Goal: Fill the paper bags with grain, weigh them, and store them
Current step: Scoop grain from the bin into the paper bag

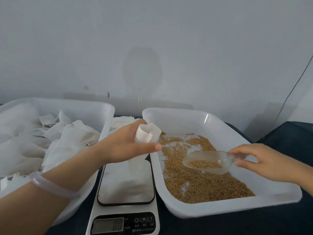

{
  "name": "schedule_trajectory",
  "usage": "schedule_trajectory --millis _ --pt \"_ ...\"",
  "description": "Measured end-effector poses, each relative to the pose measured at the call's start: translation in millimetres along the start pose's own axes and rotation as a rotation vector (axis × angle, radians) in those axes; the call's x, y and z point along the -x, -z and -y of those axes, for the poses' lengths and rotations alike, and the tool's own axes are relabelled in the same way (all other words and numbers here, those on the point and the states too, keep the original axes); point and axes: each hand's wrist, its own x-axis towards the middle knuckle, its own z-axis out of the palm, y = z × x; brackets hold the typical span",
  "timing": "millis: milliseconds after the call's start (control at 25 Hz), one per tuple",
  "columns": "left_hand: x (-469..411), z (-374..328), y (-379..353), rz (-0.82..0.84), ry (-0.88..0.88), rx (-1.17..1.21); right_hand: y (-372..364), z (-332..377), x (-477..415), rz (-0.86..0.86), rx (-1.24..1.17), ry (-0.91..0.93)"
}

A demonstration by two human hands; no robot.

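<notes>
My left hand (pixel 125 143) grips a small white paper bag (pixel 147 135) with its mouth held open, over the gap between the scale and the grain tray's left rim. My right hand (pixel 264 160) pinches the handle of a clear plastic scoop (pixel 208 161) that carries some brown grain. The scoop hovers over the white tray (pixel 237 207), whose floor is strewn with loose grain (pixel 203 185). A white digital scale (pixel 125 200) stands between the two trays, its display reading 0.0.
A second white tray (pixel 94 106) on the left holds several white bags. More flat bags (pixel 122 122) lie behind the scale. Everything sits on a dark blue cloth (pixel 254 224). A grey wall stands close behind, and a thin cable (pixel 294 89) runs down it at right.
</notes>
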Motion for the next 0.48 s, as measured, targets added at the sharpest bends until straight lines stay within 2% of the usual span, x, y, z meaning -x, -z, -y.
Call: schedule_trajectory --millis 120,280,480 --pt "-8.1 -21.8 1.8 -0.109 -0.042 0.017 8.1 -0.2 0.5 -0.04 -0.034 0.009" --pt "-29.5 -42.6 -18.6 -0.093 -0.059 -0.092 33.3 -1.9 2.2 -0.117 -0.098 0.023" --pt "-45.6 -30.8 -54.0 -0.059 -0.011 -0.144 67.4 -0.9 3.5 -0.224 -0.145 0.076"
